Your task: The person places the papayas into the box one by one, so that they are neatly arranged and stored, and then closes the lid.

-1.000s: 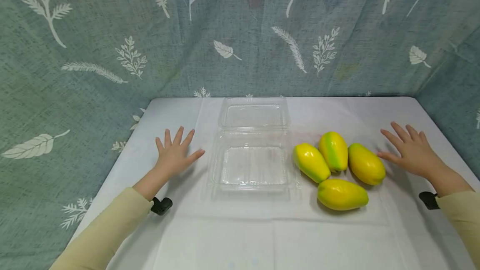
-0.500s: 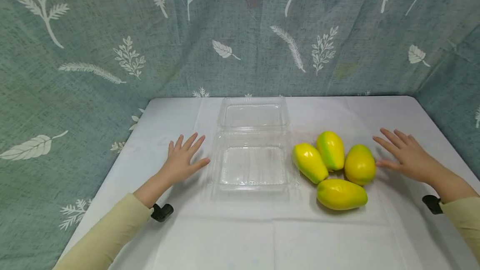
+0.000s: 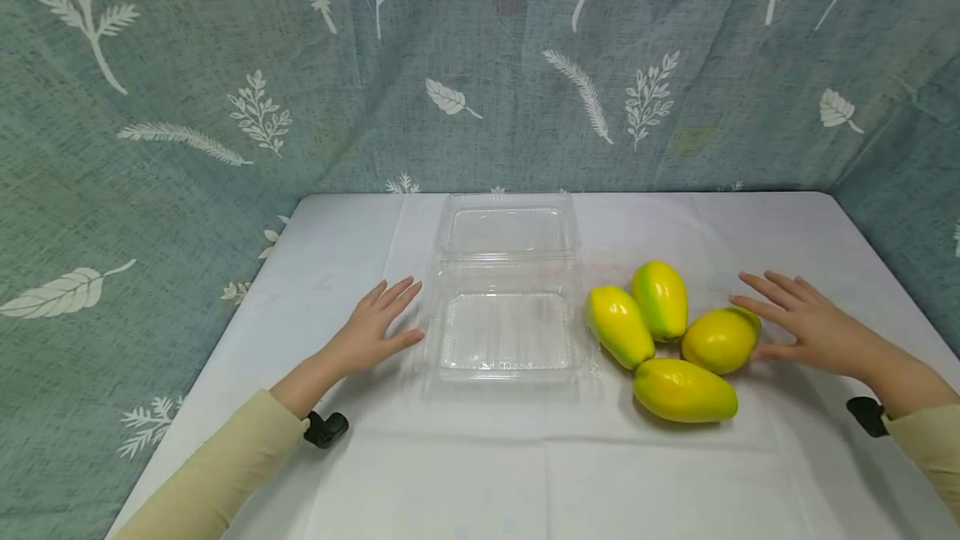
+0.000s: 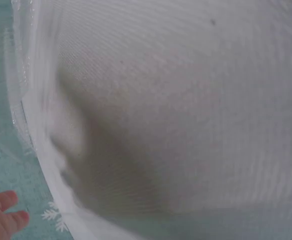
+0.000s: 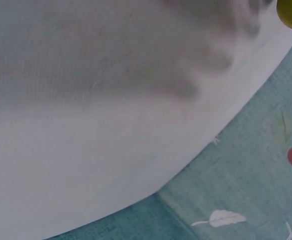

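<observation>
The open box (image 3: 507, 258) lies on the surface (image 3: 442, 482), mangoes (image 3: 684, 390) at its three o'clock. The left hand (image 3: 366, 338), spread, sits at its nine; the right hand (image 3: 810, 325), also spread, at the mangoes' three.

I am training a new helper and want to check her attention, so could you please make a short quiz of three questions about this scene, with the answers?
1. Count: how many yellow-green fruits show in the head view?
2. True or false: the clear container is closed.
3. Fill in the gap: the fruits lie between the container and the person's ____ hand.

Key:
1. Four.
2. False; it lies unfolded, with nothing inside.
3. Right; the right hand is on the far side of the fruits from the container.
</observation>
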A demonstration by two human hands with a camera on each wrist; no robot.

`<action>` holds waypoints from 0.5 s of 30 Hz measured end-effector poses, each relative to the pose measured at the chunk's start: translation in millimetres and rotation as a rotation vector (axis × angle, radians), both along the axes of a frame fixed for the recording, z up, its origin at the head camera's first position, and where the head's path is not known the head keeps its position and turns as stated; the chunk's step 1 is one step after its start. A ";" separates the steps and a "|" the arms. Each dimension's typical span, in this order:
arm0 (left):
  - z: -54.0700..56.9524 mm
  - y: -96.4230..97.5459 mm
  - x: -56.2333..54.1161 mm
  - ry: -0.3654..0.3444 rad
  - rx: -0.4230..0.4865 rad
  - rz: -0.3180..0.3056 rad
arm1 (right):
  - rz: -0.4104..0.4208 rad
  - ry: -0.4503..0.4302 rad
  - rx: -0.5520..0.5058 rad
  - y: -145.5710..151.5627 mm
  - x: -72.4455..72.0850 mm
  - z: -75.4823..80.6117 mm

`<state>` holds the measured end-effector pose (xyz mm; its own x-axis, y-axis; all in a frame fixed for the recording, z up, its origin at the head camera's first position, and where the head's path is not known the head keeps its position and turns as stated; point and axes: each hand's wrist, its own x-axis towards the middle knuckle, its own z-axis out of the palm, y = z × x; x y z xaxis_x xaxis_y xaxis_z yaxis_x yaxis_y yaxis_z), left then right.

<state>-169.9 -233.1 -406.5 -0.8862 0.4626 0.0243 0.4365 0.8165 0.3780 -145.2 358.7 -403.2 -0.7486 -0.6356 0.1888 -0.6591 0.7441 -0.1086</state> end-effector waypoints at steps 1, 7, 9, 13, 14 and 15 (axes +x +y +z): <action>-0.4 -0.1 0.5 -0.011 0.015 -0.006 | 0.019 0.009 -0.002 -0.4 0.0 -0.9; -2.2 -0.1 2.9 -0.036 0.069 -0.064 | 0.072 -0.013 -0.014 -2.7 2.0 -4.6; -2.3 0.1 3.1 -0.030 0.065 -0.076 | 0.066 -0.047 -0.028 -4.7 3.6 -4.5; -1.4 0.9 3.4 -0.025 0.060 -0.089 | 0.014 -0.141 -0.091 -11.5 8.3 -2.1; -1.2 1.0 3.3 -0.025 0.061 -0.091 | 0.000 -0.167 -0.114 -13.3 9.6 -1.6; -1.5 1.1 3.1 -0.025 0.064 -0.094 | -0.014 -0.197 -0.137 -14.9 11.0 -1.2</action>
<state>-166.7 -232.0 -407.9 -0.8395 0.5423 0.0347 0.5001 0.7461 0.4396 -134.2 343.8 -404.4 -0.7882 -0.6032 0.1220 -0.6049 0.7227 -0.3343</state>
